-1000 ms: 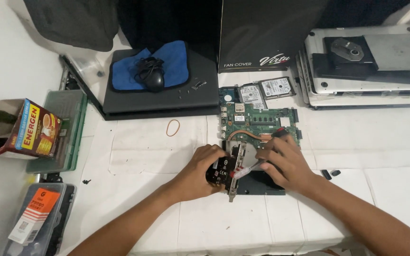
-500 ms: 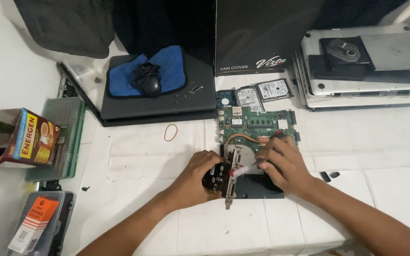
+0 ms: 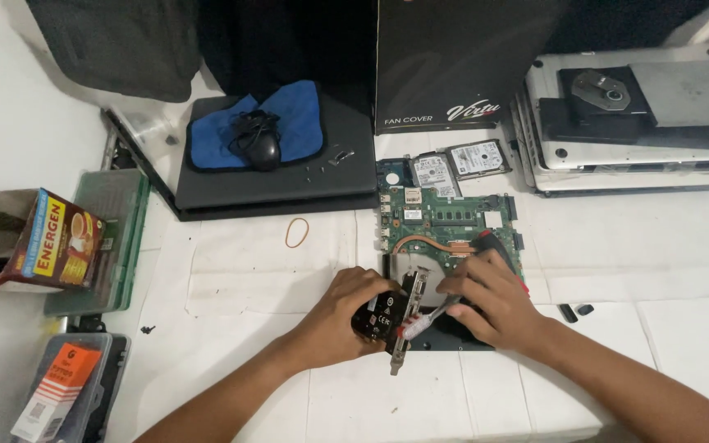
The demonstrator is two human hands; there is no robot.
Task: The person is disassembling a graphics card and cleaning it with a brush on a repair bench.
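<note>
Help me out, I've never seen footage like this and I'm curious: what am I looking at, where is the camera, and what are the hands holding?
There is no machine here: a person works with bare hands, filmed by a camera worn on their head that looks down at a white table. The left hand grips a small black card with a metal bracket, stood on edge. The right hand holds a red and white tool against it. Under the hands lies a green circuit board with a copper pipe. Around it: two drives, a rubber band, a closed laptop bearing a blue cloth and a mouse, more laptops stacked on the right, and boxes on the left.
</note>
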